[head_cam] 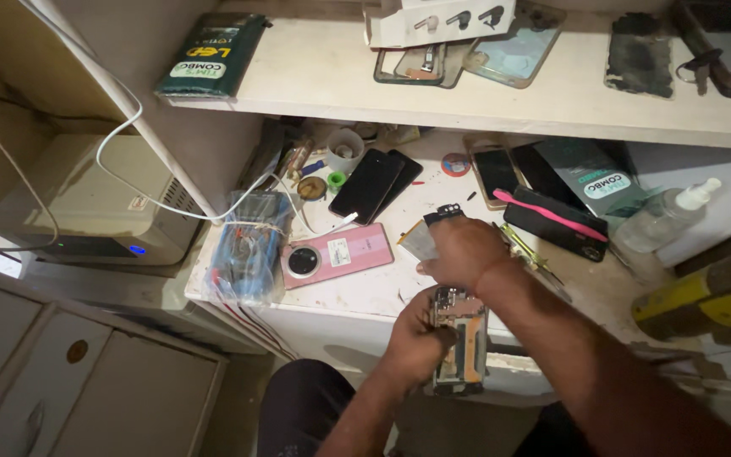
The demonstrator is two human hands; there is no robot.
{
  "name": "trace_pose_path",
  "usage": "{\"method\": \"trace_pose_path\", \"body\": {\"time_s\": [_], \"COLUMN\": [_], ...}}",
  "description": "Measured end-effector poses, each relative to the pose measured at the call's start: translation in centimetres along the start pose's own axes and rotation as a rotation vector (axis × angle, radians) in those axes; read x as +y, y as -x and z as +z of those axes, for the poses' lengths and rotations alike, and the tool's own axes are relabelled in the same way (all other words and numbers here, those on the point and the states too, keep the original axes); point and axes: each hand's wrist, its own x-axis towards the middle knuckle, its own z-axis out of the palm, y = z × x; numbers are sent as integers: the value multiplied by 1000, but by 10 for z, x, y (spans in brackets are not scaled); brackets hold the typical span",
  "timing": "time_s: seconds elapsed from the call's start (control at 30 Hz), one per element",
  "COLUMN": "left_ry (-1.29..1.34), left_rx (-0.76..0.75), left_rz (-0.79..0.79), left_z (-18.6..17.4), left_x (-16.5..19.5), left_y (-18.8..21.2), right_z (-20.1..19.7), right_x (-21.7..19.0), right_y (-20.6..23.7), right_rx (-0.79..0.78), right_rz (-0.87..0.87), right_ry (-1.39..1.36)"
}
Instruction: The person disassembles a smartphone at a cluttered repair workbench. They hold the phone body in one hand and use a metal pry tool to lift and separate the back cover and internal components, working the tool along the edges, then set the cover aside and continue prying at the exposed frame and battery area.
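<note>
My left hand (412, 338) grips an opened phone (460, 343) by its left side, its circuit boards and inner parts facing up, just in front of the white workbench (365, 292). My right hand (460, 251) hovers over the top of that phone and holds a thin grey flat part (420, 239) with a small black piece (447, 211) at its tip. A pink phone back cover (336, 254) with a round camera ring lies on the bench to the left of my hands.
Two dark phones (370, 184) lie mid-bench beside a white cable (171, 199) and a wrapped blue bundle (247, 245). A pink brush (547, 211), clear spray bottle (666, 216) and yellow tool (704, 300) sit right. A shelf (433, 93) above holds phone parts. A grey box (86, 207) stands left.
</note>
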Motion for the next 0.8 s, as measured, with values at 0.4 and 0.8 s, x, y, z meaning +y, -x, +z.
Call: {"method": "trace_pose_path", "body": {"time_s": [0.4, 0.8], "left_ry": [44, 241], "left_rx": [85, 128], "left_rz": [-203, -309], "left_z": [1, 3], "left_x": [26, 44], "left_y": [2, 5], "right_z": [-4, 24], "right_x": [30, 81], "right_y": [1, 68], "right_rx": [251, 559], "right_rz": [-61, -1], "right_ry": [-46, -248]}}
